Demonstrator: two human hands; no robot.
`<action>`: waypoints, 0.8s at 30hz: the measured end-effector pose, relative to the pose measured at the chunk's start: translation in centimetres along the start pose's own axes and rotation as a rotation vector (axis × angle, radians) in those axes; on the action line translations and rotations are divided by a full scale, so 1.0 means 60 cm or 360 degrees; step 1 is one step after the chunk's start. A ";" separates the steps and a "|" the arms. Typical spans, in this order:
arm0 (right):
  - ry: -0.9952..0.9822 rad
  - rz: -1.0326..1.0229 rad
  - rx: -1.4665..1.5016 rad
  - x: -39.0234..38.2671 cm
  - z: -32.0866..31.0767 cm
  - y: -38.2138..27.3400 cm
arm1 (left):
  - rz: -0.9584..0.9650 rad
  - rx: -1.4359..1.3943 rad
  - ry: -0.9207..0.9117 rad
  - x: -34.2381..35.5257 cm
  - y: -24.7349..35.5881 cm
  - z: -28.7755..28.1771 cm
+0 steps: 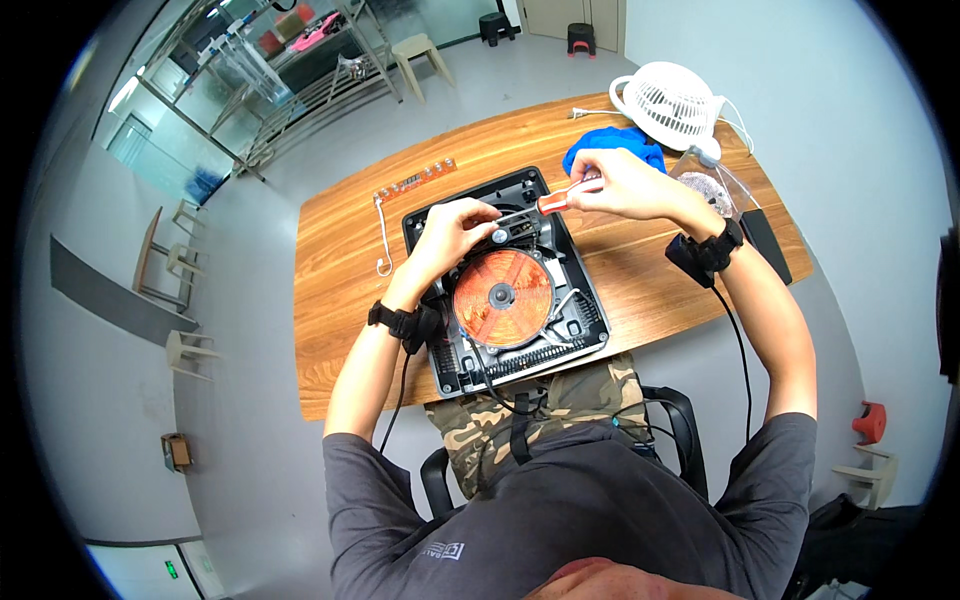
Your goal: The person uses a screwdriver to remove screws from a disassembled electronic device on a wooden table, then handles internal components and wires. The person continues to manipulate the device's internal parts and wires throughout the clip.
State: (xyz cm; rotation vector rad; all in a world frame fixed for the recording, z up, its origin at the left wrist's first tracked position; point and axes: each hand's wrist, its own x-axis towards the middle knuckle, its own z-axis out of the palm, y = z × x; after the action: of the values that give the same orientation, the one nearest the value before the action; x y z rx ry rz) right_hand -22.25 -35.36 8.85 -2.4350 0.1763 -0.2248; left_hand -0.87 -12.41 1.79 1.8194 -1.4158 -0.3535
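An opened induction cooker (587,318) lies on the wooden table in front of me, its black shell exposed. Its round copper coil (480,300) sits in the near half of the shell. Above the far half, my right hand (625,188) grips a screwdriver (552,203) with a red and clear handle, its shaft pointing left. My left hand (452,235) is closed at the shaft's tip, thumb and fingers pinched together. What lies between those fingers is too small to make out. Below the tip are black parts and a small round silvery piece (499,237).
A circuit strip (415,180) with a white cable (384,240) lies left of the cooker. Beyond my right hand are a blue cloth (610,143), a white fan (672,105), a clear bag (712,185) and a dark flat object (766,245). Cables hang from both wrist straps.
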 end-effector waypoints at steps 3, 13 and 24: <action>-0.0028 0.0145 0.0262 0.013 -0.012 0.002 | 0.0094 0.0023 -0.0036 0.022 0.001 0.012; 0.0106 -0.0163 -0.0225 0.055 -0.049 -0.004 | -0.0014 0.0007 -0.0232 0.094 -0.012 0.072; -0.0025 -0.0210 -0.0443 0.104 -0.013 -0.008 | 0.0037 0.0075 -0.0265 0.097 -0.038 0.097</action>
State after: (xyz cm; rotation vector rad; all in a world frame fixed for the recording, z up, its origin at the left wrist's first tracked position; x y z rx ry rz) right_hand -16.27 -36.65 10.44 -2.7278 0.0412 -0.2542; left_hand -1.06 -19.95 -2.23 1.8449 -1.5698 -0.4723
